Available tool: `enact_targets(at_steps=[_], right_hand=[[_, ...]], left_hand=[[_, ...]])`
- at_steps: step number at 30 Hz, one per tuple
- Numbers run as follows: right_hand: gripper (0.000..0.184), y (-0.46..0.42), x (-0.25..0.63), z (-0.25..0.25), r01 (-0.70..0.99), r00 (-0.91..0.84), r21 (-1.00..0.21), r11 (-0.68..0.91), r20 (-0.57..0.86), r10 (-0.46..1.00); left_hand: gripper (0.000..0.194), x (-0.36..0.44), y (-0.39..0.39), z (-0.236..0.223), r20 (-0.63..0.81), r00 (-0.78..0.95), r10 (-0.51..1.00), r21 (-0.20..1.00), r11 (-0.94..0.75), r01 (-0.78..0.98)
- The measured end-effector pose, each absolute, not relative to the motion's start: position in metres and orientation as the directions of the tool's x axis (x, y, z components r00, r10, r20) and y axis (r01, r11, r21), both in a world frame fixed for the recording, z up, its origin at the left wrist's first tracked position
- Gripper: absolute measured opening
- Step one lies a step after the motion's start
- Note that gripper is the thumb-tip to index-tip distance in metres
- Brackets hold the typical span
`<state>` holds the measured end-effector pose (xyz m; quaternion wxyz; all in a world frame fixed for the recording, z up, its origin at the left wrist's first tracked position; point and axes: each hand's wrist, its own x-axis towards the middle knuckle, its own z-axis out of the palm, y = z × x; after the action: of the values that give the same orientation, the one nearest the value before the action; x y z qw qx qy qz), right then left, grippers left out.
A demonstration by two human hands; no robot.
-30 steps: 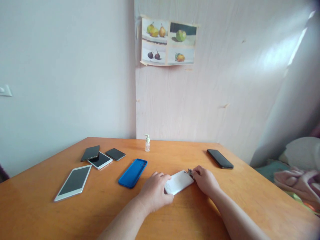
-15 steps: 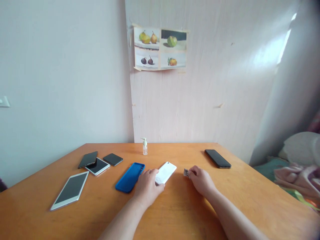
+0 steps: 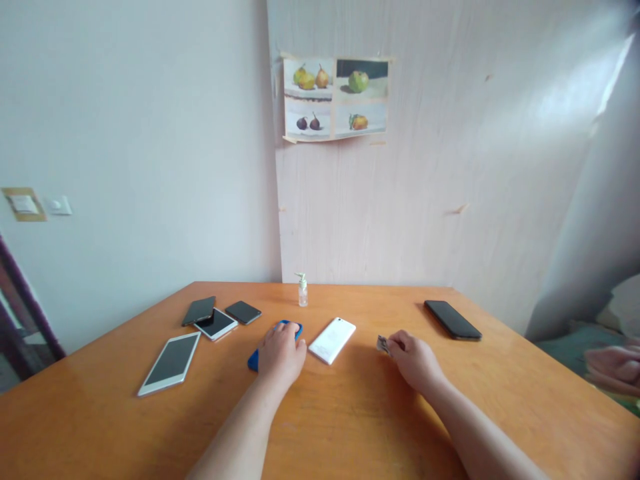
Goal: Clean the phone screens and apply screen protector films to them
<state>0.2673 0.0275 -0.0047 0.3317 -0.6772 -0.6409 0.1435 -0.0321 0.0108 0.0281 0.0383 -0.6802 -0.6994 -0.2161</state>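
My left hand [image 3: 281, 353] lies on top of a blue phone [image 3: 256, 360], covering most of it, with the fingers curled over its far end. A white phone [image 3: 332, 339] lies face down just right of that hand, untouched. My right hand [image 3: 413, 361] rests on the orange wooden table [image 3: 350, 427] with thumb and fingers pinched on a small grey object [image 3: 383, 344] that I cannot make out.
A black phone [image 3: 453, 319] lies at the far right. At the left lie a white tablet [image 3: 170, 363], a white phone [image 3: 216, 323] and two dark phones [image 3: 199, 310] [image 3: 243, 311]. A small pump bottle [image 3: 302, 291] stands by the wall.
My left hand pushed the white phone away to the left, let go of it, and moved onto the blue phone. My right hand stayed pinched on the small object.
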Motion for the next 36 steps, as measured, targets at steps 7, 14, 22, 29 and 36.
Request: enact_targets(at_steps=[7,14,22,29,36], right_hand=[[0.022,0.027,0.267,0.0,0.758,0.154,-0.65,0.052,0.257,0.954],[0.024,0.024,0.269,0.008,0.717,0.245,-0.696,0.038,0.303,0.921],[0.032,0.02,0.27,0.02,0.612,0.377,-0.788,0.064,0.362,0.852],[0.035,0.02,0.271,0.021,0.509,0.425,-0.856,0.091,0.342,0.838],[0.034,0.021,0.269,0.018,0.548,0.38,-0.829,0.11,0.364,0.851]], left_hand=[[0.015,-0.043,0.011,0.027,0.249,-0.151,0.957,0.135,0.12,0.984],[0.012,-0.026,-0.002,0.05,0.411,0.019,0.911,0.179,-0.101,0.979],[0.006,0.025,-0.039,0.045,0.399,0.428,0.811,0.328,-0.562,0.76],[0.012,0.038,-0.041,0.025,0.33,0.533,0.779,0.408,-0.627,0.664],[0.036,0.035,-0.032,0.021,0.329,0.446,0.832,0.453,-0.554,0.698]])
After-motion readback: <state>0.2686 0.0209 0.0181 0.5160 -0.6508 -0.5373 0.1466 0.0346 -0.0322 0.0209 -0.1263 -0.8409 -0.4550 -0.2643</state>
